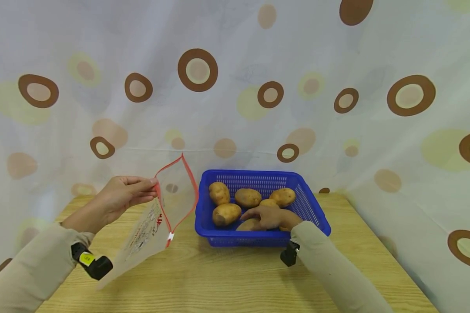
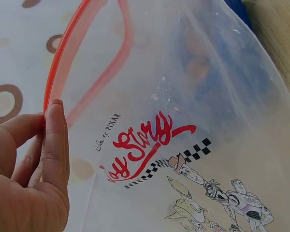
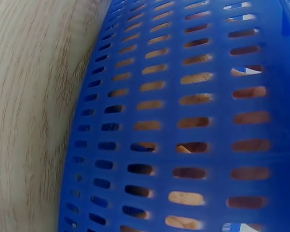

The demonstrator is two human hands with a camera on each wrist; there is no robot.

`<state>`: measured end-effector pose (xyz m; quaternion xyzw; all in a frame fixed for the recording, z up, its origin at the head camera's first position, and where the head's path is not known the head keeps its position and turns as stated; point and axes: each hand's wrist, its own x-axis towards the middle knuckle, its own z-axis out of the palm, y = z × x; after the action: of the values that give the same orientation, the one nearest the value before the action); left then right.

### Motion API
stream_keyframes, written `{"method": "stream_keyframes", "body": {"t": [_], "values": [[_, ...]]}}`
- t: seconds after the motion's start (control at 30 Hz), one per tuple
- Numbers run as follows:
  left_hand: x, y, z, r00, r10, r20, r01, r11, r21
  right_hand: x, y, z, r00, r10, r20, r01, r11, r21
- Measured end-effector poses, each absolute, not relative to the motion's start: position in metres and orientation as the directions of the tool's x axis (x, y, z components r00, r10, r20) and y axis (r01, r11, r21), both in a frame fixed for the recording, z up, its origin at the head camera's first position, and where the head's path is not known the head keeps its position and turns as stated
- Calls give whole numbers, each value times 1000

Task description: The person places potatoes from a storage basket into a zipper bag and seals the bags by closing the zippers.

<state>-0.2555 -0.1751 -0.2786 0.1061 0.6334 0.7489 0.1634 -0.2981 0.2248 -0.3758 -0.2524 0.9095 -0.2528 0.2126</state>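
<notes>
My left hand (image 1: 122, 194) pinches the red zip rim of a clear plastic bag (image 1: 168, 204) and holds it up, mouth open, left of a blue slotted basket (image 1: 313, 204). In the left wrist view the fingers (image 2: 53, 145) press the red rim, and the bag (image 2: 193, 145) shows cartoon print. Several potatoes (image 1: 247, 197) lie in the basket. My right hand (image 1: 269, 216) reaches into the basket and lies over a potato (image 1: 249, 225) near the front wall; its grip is hidden. The right wrist view shows only the basket wall (image 3: 193, 116), with potato skin behind the slots.
The basket stands at the back middle of a light wooden table (image 1: 227, 278). A curtain with brown circles (image 1: 197, 69) hangs close behind the table and along the right side. The table's right edge (image 1: 391, 256) runs diagonally near my right forearm.
</notes>
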Motion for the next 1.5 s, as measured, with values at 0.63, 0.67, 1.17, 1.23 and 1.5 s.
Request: {"method": "stream_keyframes", "body": {"t": [0.63,0.67,1.17,1.23,1.5], "values": [[-255,-172,-277,-931,359,-63,-112,-119,987,-294,216,-337,-934,-351,-66,-139,530,-837],[-254,-172,-277,-932,357,-65,-114,-118,986,-293,212,-332,-941,-332,-62,-113,481,-869],[-257,-166,-276,-931,358,-69,-122,-128,984,-269,149,-274,-921,-353,-161,229,-158,-961],[-257,-165,-275,-931,360,-66,-120,-130,984,-268,141,-271,-909,-373,-187,282,-218,-934],[-259,-161,-275,-934,347,-81,-127,-110,986,-265,117,-272,-876,-423,-233,364,-263,-893]]}}
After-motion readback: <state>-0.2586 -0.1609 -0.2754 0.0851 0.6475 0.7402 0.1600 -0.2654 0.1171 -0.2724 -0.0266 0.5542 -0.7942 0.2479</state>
